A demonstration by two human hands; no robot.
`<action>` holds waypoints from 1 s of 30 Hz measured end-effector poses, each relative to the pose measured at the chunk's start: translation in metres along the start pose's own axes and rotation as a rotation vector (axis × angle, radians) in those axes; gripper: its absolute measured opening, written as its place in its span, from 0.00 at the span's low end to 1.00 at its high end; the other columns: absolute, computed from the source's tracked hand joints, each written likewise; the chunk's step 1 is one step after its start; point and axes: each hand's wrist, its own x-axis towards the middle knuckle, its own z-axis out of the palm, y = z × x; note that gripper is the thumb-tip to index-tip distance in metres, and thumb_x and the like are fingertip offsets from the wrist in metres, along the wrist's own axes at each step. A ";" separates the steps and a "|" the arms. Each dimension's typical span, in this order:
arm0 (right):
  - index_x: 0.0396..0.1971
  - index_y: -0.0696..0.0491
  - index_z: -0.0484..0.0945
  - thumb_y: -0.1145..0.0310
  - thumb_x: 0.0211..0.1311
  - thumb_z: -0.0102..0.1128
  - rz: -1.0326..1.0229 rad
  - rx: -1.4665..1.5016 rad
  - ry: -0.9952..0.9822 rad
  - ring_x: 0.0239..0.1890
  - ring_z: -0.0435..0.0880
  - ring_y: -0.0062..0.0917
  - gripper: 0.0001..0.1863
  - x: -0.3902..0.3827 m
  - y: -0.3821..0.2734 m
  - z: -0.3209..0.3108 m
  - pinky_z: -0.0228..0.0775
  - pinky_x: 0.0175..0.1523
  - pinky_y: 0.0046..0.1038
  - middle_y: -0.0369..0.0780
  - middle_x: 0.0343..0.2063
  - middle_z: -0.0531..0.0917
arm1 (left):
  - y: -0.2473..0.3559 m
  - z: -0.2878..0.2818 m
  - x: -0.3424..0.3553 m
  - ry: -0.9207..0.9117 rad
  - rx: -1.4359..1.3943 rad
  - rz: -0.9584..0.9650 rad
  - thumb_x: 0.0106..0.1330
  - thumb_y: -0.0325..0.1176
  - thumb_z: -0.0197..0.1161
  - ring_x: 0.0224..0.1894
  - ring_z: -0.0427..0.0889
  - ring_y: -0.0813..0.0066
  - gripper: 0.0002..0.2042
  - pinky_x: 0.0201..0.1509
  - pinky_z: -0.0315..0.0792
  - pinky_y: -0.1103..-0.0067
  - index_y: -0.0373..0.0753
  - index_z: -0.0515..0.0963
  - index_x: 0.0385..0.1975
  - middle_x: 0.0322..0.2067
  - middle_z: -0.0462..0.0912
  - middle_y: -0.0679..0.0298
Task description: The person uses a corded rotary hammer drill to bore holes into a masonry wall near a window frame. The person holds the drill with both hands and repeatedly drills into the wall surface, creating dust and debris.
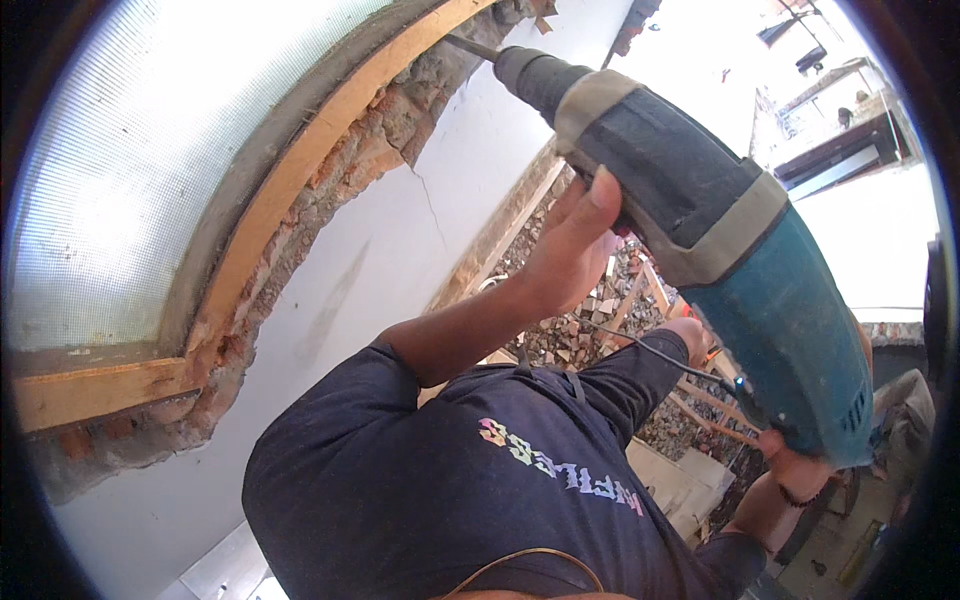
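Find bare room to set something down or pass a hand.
Passing: along the white wall, between the broken masonry and the left forearm. Setting down: the pale board beside the shirt looks partly bare. Crowded: the rubble and timber strips below, and around the power tool, with left hand and right hand on it.

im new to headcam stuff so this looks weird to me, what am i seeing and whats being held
No robot here: a person works bare-handed. The single picture comes from a fisheye camera worn on the head, looking down, so straight edges bend near the rim. The left hand has its grip near the middle of a teal and black rotary hammer; the right hand holds its rear end. The bit points toward a wooden frame edged by broken masonry; contact is unclear. Below lies rubble.
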 end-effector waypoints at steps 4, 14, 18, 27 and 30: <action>0.68 0.62 0.66 0.41 0.39 0.78 0.033 -0.029 -0.027 0.62 0.76 0.37 0.59 0.007 -0.049 0.003 0.66 0.67 0.38 0.49 0.61 0.75 | 0.014 -0.004 -0.010 -0.140 0.021 0.078 0.79 0.60 0.41 0.74 0.64 0.62 0.33 0.75 0.58 0.57 0.45 0.56 0.75 0.71 0.66 0.62; 0.70 0.61 0.63 0.50 0.43 0.77 0.035 -0.100 -0.105 0.64 0.74 0.35 0.55 0.009 -0.092 -0.015 0.66 0.67 0.38 0.48 0.62 0.73 | 0.041 0.011 -0.003 -0.198 -0.073 0.052 0.79 0.62 0.39 0.74 0.62 0.63 0.33 0.75 0.56 0.57 0.46 0.58 0.74 0.72 0.67 0.64; 0.71 0.60 0.62 0.54 0.44 0.77 0.041 -0.081 -0.144 0.64 0.74 0.35 0.54 0.012 -0.095 -0.021 0.67 0.67 0.38 0.48 0.62 0.73 | 0.047 0.018 -0.001 -0.156 -0.139 0.077 0.76 0.66 0.39 0.75 0.61 0.62 0.36 0.76 0.56 0.57 0.46 0.59 0.75 0.73 0.64 0.64; 0.72 0.60 0.60 0.63 0.46 0.77 0.038 0.022 -0.244 0.64 0.74 0.34 0.52 0.027 -0.114 -0.017 0.68 0.67 0.38 0.48 0.62 0.74 | 0.058 0.035 0.009 -0.145 -0.338 0.068 0.71 0.73 0.40 0.75 0.59 0.62 0.40 0.74 0.51 0.51 0.53 0.59 0.74 0.73 0.64 0.66; 0.72 0.59 0.60 0.66 0.47 0.78 0.053 0.107 -0.222 0.65 0.73 0.34 0.52 0.012 -0.114 0.005 0.68 0.67 0.39 0.48 0.61 0.74 | 0.045 0.025 0.000 -0.058 -0.432 0.027 0.72 0.70 0.42 0.73 0.64 0.60 0.38 0.74 0.53 0.51 0.49 0.63 0.72 0.69 0.69 0.62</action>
